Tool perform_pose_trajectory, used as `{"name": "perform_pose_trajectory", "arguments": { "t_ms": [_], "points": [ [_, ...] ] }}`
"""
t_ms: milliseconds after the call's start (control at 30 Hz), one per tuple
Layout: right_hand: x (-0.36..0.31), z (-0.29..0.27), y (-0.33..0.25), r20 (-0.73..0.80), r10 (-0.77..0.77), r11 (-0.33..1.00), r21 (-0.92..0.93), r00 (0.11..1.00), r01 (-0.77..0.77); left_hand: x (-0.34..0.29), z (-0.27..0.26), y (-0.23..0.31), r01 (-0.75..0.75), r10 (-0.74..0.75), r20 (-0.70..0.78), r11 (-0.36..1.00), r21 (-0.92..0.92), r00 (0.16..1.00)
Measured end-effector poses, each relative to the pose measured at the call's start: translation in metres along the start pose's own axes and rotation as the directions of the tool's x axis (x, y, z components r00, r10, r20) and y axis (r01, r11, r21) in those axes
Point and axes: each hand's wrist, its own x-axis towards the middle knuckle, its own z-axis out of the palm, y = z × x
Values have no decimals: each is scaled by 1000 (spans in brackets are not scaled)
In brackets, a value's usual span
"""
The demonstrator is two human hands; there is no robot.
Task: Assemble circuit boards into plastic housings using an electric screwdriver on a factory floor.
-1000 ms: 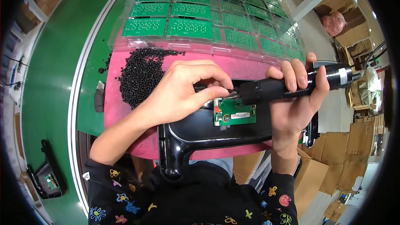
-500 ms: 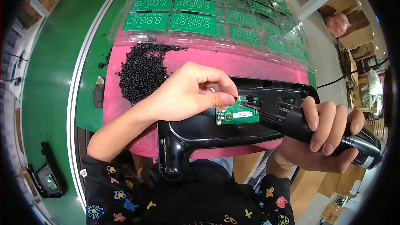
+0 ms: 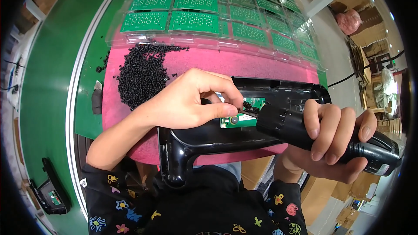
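While the right hand (image 3: 337, 141) grips the driver (image 3: 281, 122), the left hand (image 3: 196, 100) has its fingertips closed at the driver's tip.
Whether those fingers pinch anything small, I cannot tell; they meet the tip over the board (image 3: 244, 124), which lies in the black housing (image 3: 209, 135) on the pink surface (image 3: 209, 63), the driver's handle pointing to four o'clock. From the board, black pieces (image 3: 141, 76) lie heaped at ten o'clock, a clear tray (image 3: 209, 39) at twelve.
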Motion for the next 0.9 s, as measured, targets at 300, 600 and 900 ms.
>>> {"name": "perform_pose_trajectory", "arguments": {
  "t_ms": [300, 600, 900],
  "points": [
    [-4, -5, -1, 54, 47, 999, 15, 997, -48, 0, 0, 0, -93, 91, 22, 955, 280, 996],
    [-9, -9, 2, 51, 202, 971, -144, 978, -193, 4, 11, -6, -436, 523, 122, 534, 725, 844],
    [-7, -42, -11, 17, 221, 914, -352, 975, -201, 4, 2, 1, -351, 629, -51, 497, 793, 775]
  ]
}}
